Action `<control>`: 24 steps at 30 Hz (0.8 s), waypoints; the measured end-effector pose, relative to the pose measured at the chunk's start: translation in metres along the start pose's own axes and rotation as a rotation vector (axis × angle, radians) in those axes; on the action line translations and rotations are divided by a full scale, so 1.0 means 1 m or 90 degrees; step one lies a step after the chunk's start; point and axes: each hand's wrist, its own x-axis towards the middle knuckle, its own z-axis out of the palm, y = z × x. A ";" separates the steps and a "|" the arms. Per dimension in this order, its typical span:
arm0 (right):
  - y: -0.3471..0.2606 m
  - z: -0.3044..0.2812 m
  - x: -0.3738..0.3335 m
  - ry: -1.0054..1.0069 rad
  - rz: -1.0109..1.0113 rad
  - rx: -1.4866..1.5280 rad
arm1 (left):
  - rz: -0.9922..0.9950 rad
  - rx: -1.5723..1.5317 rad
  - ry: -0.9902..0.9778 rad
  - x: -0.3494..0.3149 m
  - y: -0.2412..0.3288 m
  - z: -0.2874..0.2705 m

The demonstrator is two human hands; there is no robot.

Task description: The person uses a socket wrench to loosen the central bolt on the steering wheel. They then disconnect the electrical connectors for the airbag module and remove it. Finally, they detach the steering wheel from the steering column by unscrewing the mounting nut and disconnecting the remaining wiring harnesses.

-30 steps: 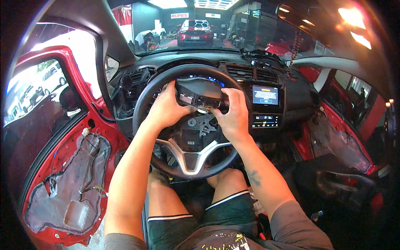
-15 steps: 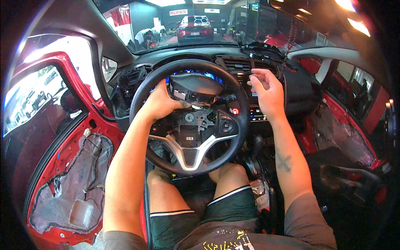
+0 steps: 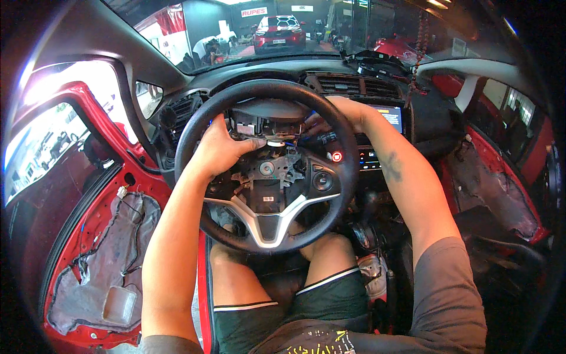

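Note:
In front of me is a black steering wheel [image 3: 346, 177] with silver lower spokes. Its middle is bare, showing a metal hub [image 3: 267, 169] with a central bolt. A black airbag module [image 3: 268, 110], tilted so its metal-and-connector underside faces me, sits in the upper opening of the wheel. My left hand [image 3: 223, 147] grips its left side, thumb along the lower edge by a white round part and fingers hidden behind. My right hand [image 3: 342, 112] reaches over behind the rim to the module's right side; its fingers are shaded and partly hidden by the rim.
A lit touchscreen [image 3: 386, 120] and a red-ringed start button [image 3: 336, 156] lie right of the wheel. The open red door [image 3: 100, 236], without its trim panel, stands at left. Past the windshield a red car [image 3: 279, 32] is parked.
My right hand has moved left from in front of the touchscreen to behind the rim beside the airbag module. The module has tilted slightly while my left hand keeps its grip.

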 end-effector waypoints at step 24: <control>-0.011 0.024 0.036 -0.021 0.009 0.326 | -0.121 0.093 0.134 -0.034 0.035 0.014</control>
